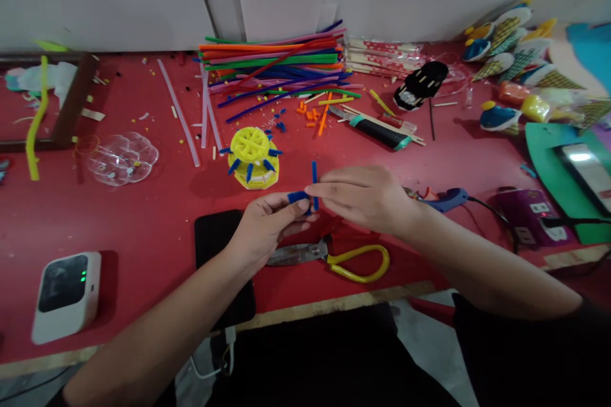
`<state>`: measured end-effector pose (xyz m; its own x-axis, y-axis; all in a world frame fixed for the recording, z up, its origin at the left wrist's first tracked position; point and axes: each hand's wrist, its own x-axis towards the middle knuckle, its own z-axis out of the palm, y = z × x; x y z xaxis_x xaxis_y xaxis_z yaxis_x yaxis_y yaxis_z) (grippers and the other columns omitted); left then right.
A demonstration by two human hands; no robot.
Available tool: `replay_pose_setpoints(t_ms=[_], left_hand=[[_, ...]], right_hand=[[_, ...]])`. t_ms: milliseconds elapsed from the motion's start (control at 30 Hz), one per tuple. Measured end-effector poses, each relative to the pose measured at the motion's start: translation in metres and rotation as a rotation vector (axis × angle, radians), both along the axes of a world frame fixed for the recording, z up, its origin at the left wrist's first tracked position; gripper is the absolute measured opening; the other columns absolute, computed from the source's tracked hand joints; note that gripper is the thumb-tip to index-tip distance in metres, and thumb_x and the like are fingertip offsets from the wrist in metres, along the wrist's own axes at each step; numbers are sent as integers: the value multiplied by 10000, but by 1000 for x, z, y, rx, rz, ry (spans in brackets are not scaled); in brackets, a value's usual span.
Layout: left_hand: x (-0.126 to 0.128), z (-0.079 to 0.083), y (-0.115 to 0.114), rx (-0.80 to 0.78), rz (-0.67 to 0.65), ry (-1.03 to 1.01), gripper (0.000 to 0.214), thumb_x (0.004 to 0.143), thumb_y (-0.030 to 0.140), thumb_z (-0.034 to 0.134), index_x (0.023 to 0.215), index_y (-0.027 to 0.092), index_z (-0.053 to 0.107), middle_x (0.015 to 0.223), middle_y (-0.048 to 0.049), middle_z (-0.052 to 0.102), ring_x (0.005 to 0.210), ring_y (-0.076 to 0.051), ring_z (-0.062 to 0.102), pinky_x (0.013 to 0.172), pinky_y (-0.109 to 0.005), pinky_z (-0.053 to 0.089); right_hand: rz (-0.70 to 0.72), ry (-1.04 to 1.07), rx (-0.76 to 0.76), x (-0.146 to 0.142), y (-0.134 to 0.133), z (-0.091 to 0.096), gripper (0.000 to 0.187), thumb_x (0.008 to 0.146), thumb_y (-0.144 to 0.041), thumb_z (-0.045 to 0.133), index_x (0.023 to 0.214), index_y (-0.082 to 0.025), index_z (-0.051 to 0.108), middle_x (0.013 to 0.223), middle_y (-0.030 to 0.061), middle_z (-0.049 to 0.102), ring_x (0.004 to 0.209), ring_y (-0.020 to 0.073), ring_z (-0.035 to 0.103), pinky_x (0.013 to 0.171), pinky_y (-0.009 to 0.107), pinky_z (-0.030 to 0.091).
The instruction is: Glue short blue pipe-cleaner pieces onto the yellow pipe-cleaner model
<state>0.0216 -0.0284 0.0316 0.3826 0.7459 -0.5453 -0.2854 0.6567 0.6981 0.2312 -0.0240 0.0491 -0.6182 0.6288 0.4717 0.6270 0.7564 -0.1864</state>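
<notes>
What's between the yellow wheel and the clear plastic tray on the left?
Head view: pale pink straws cross the red table between the yellow wheel and the clear tray.

table [143,216]: matt red | scissors [296,253]: dull metal, yellow plastic handles | straws [272,60]: smooth plastic
</notes>
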Motion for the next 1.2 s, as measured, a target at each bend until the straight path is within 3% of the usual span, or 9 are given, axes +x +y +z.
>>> replay_pose_setpoints(t_ms=[100,200,300,433,667,1200], left_hand=[[0,0,-1,-12,-14,2,286,590,309,966,757,166,783,713,-2,775,673,-118,734,718,-240,625],[0,0,-1,-10,-21,-27,305,552,330,984,701,165,774,687,7,767,649,-104,725,694,-215,617],[0,0,-1,-8,-32,-38,322,542,346,989,726,173,790,704,14,777,648,-90,723,663,-182,603],[0,0,-3,-8,-45,-11,320,544,344,988,729,175,789,724,21,782,662,-87,717,713,-203,612],[1,-1,-4,14,-52,-13,264,603,306,960,788,184,818,815,-14,817,737,-115,744,825,-265,622],[0,-6,-5,83,-65,-6,240,608,289,959,784,193,828,820,-12,824,767,-109,743,836,-228,590]], right_hand=[[-38,76,-106,-6,-10,-1,305,1019,-205,476,1183,-221,732,1064,36,814,951,142,768,862,270,628],[-22,147,-152,-8,-16,1,320,1000,-225,521,1264,-183,696,1142,56,807,977,146,780,867,244,631],[21,120,-180,-6,-18,5,316,1018,-222,533,1293,-166,679,1189,65,794,1025,141,777,900,221,616],[-27,69,-214,-3,-19,6,329,1011,-324,596,1307,-208,680,1207,54,788,1034,166,780,913,246,620],[-45,98,-177,-5,-23,2,291,997,-297,632,1262,-203,709,1180,45,798,1031,166,782,911,239,627],[-25,128,-107,-9,-25,-7,231,1019,-229,589,1201,-157,711,1159,54,803,1052,143,775,965,213,609]])
